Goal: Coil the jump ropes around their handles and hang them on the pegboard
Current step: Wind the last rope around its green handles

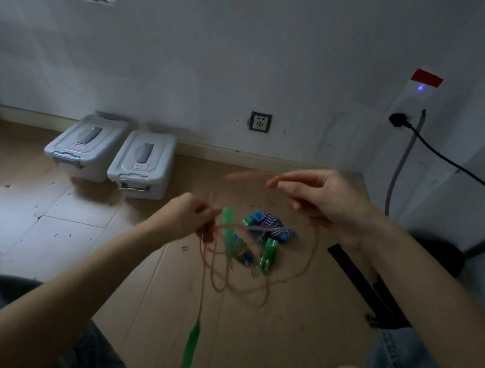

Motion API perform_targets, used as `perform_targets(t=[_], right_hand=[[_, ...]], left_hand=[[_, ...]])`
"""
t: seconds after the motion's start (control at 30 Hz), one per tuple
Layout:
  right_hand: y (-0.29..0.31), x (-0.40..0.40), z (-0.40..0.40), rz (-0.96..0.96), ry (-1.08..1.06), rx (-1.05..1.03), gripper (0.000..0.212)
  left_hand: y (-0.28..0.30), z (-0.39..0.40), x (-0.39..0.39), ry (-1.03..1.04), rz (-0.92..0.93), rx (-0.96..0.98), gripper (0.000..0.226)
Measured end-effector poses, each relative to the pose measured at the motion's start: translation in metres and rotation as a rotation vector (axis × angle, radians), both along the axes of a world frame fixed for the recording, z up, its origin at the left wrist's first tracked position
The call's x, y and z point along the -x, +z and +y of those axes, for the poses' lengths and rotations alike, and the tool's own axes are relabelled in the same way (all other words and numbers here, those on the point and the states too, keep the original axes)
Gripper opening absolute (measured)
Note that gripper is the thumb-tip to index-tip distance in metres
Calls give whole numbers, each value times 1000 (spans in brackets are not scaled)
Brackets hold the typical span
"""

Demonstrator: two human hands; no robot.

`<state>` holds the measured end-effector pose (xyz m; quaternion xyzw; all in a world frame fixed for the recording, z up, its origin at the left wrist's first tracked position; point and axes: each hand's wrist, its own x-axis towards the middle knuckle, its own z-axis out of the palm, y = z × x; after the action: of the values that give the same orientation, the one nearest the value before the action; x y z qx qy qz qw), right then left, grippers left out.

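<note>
Rope (266, 286), orange, hangs in loops over the floor (47, 237), one green handle (190, 348) dangling nearest. Left hand (184, 219) grips the other handle (226, 223); right hand (328, 200) pinches rope higher. Beyond, two bins (111, 155) sit at the wall.

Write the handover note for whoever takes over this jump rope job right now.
Left hand: grips the pink rope together with one green handle, held above the floor.
Right hand: pinches a stretch of the same pink rope, raised to the right.
The rope's other green handle dangles low on the rope, and loose loops hang between the hands.
On the floor below: a blue patterned rope bundled with green and blue handles.
Done: nothing coiled on the pink rope as far as I can see.
Left: coil the pink rope around its handles, then hang the ropes. No pegboard is in view.
</note>
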<state>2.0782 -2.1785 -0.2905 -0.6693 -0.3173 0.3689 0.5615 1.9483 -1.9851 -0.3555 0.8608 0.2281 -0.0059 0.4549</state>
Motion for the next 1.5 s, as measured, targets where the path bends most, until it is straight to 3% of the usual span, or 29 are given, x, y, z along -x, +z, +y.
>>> perform_targets(t=[0.1, 0.2, 0.27, 0.37, 0.4, 0.43, 0.53, 0.63, 0.67, 0.77, 0.8, 0.9, 0.93, 0.97, 1.03, 1.1, 1.13, 1.2, 1.3, 1.5], right_hand=[[-7, -1, -2, -139, -82, 240, 17], [-14, 3, 2, -242, -191, 307, 22], [-14, 0, 1, -309, -373, 225, 21], [-9, -9, -5, -534, -554, 199, 18], [-9, -9, -5, -608, -505, 235, 18], [-12, -7, -5, -662, -419, 288, 18], [-21, -3, -1, -790, -183, 533, 20], [-25, -1, -2, -809, -49, 776, 18], [-28, 0, -3, -798, -28, 835, 20], [-33, 0, -4, -825, -36, 970, 21], [-32, -1, -4, -822, -50, 945, 25], [-24, 7, 3, -608, -6, 639, 81], [-21, 13, 6, -607, -37, 531, 90], [-19, 19, 9, -684, -101, 422, 87], [-14, 30, 14, -944, -227, 164, 52], [-13, 38, 17, -945, -101, 33, 20], [-15, 44, 19, -865, 27, 52, 16], [-27, 53, 24, -726, 220, 151, 27], [-47, 57, 30, -695, 317, 136, 50], [-55, 60, 41, -1004, 354, 204, 35]], left_hand=[[22, 3, 1, 125, -192, 729, 31], [40, 2, 5, -96, -187, 864, 27], [44, 3, 11, -218, -87, 620, 22], [37, 6, 15, -239, 107, -155, 16], [31, 6, 14, -171, 80, -263, 15], [29, 5, 13, -56, 4, -215, 13], [43, 10, 10, 266, -261, 382, 17], [62, 15, 11, 246, -379, 1104, 20], [64, 16, 11, 194, -392, 1201, 21], [67, 18, 13, 48, -367, 1153, 21], [65, 18, 14, 44, -353, 1130, 23], [55, 5, 13, 77, -281, 1000, 20], [52, -2, 12, 72, -257, 981, 19], [52, -8, 10, 55, -241, 992, 19], [55, -16, 8, 27, -238, 1053, 19], [61, -18, 8, 17, -256, 1104, 19], [64, -18, 8, 14, -265, 1131, 20], [70, -19, 8, -5, -278, 1205, 21], [75, -21, 10, -61, -279, 1290, 21], [75, -30, 11, -62, -233, 1380, 23]])
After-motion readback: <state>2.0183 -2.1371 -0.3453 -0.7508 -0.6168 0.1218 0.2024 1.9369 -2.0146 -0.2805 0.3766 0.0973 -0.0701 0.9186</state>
